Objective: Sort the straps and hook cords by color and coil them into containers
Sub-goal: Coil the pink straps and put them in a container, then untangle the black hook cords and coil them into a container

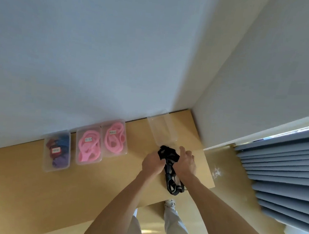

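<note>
A: Where's the work at rn?

B: Black straps [169, 156], bunched at abt 4 o'clock on the table [90, 176], just in front of the empty clear container [162, 130]. Their tail hangs down past the table edge, toward 6. Left hand [152, 162] curls its fingers round the bundle's left side. Right hand [186, 161] is against the right side, index finger pointing out toward 12; can't tell if its other fingers pinch the strap.

A: And the rest?

B: At 9 to 10 o'clock along the wall: two boxes of pink cords [89, 146] [115, 138], one box of blue/purple/red straps [58, 150], all labelled.

A: How should the person finish the step?

B: Prob. gather the hanging tail first, wrap w/ even loops, keep the left-hand grip firm so the coil doesn't spring open, then lower it flat into the empty box. Loose hooks could snag on the rim.
</note>
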